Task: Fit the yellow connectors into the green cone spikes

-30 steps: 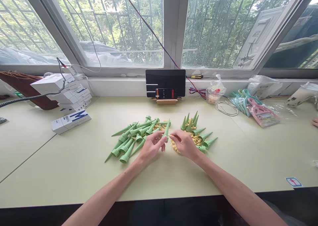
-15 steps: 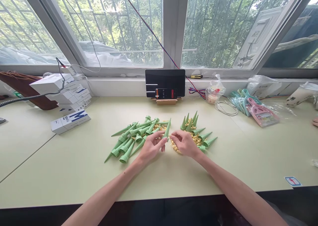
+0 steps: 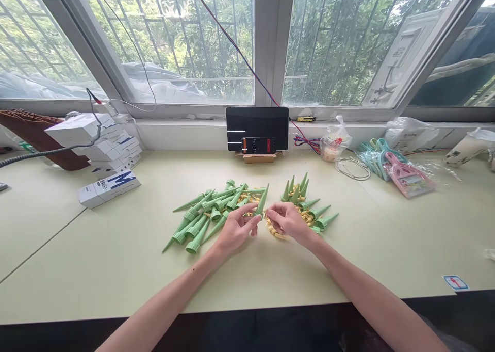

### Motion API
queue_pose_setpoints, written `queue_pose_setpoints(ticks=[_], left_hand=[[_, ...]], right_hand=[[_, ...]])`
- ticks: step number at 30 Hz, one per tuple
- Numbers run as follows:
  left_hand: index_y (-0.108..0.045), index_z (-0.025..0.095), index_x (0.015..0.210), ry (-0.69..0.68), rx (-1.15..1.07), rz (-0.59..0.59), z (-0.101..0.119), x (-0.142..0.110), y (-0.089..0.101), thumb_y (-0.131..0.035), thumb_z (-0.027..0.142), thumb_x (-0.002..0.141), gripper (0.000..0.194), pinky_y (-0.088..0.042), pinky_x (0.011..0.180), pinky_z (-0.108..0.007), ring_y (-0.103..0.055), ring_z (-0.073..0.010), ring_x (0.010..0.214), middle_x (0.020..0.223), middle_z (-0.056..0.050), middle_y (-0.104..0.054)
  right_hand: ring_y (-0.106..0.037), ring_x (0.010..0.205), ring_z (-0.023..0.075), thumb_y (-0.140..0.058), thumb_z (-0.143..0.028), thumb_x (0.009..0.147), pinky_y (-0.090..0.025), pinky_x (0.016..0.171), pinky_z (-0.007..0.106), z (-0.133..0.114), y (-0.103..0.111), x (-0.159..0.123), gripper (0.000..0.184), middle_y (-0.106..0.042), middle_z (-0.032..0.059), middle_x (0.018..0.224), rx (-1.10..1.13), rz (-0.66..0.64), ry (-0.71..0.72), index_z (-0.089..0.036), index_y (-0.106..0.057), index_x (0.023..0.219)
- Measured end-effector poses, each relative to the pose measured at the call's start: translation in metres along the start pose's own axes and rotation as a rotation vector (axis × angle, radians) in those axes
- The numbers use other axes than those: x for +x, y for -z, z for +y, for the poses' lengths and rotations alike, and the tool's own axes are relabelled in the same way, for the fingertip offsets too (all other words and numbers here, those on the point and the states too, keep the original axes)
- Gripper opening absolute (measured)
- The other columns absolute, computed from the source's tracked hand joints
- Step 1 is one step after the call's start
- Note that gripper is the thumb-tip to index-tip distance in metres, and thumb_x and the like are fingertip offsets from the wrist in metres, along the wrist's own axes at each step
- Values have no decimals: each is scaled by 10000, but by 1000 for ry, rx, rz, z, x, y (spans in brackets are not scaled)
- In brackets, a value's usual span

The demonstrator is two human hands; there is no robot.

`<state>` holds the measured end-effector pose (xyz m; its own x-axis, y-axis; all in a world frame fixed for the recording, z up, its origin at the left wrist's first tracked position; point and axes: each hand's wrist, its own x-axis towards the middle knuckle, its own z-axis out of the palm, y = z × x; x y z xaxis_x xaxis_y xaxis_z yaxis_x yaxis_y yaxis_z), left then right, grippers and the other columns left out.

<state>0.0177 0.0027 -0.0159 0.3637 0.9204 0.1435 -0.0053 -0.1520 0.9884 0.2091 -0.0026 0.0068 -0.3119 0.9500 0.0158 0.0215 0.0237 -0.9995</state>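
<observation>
My left hand (image 3: 236,229) is closed on a green plastic watering spike (image 3: 262,201), held with its tip up and tilted slightly right. Close to the base of that spike, my right hand (image 3: 288,221) pinches with thumb and forefinger; whatever is between the fingertips is too small to make out. Left of my hands lies a heap of green watering spikes (image 3: 197,227) with flared, ribbed caps. Small yellow pegs (image 3: 276,232) are piled under and around my right hand. Behind it, more green spikes (image 3: 325,221) stand or lie among the pegs, partly covered by the hand.
A phone (image 3: 259,145) showing a timer leans on a black tablet (image 3: 257,120) by the window. White boxes (image 3: 110,188) are at the left. At the right back are a bagged cup (image 3: 334,141), a coiled cable (image 3: 352,170) and packaged pink and teal tools (image 3: 408,175).
My right hand has shifted slightly right, and the held spike leans a little more to the right. The heaps look the same.
</observation>
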Motion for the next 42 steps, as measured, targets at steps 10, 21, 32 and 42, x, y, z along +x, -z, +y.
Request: queue_pose_setpoints(ticks=[10, 21, 32, 42], left_hand=[[-585, 156, 1313, 1, -1, -2, -4, 1, 0, -683, 347, 861, 500, -467, 580, -266, -533, -105, 490, 567, 42, -573], [-596, 124, 1280, 27, 52, 23, 0, 1, -4, -676, 375, 859, 497, -496, 560, -267, -536, -108, 496, 607, 18, -608], [-640, 139, 1123, 69, -33, 15, 13, 2, -6, -651, 425, 874, 379, -482, 524, -237, -549, -75, 474, 775, -16, -645], [-668, 137, 1047, 122, -151, 49, 11, 6, -2, -663, 432, 866, 346, -451, 539, -237, -536, -82, 520, 775, -25, -630]], right_hand=[[-304, 395, 40, -744, -478, 766, -179, 365, 204, 4, 4, 3, 416, -382, -68, 553, 330, -123, -160, -172, -505, 616], [-248, 415, 15, -790, -414, 739, -146, 354, 170, -1, 8, 3, 387, -381, -77, 580, 464, -169, -298, -157, -513, 655], [-408, 357, 90, -562, -491, 899, -328, 369, 233, 5, -5, 2, 348, -502, -41, 512, -105, 124, 72, -197, -551, 712], [-573, 601, 145, -530, -312, 940, -452, 582, 261, 5, -5, -2, 172, -652, 32, 740, -454, 151, 406, -186, -642, 908]])
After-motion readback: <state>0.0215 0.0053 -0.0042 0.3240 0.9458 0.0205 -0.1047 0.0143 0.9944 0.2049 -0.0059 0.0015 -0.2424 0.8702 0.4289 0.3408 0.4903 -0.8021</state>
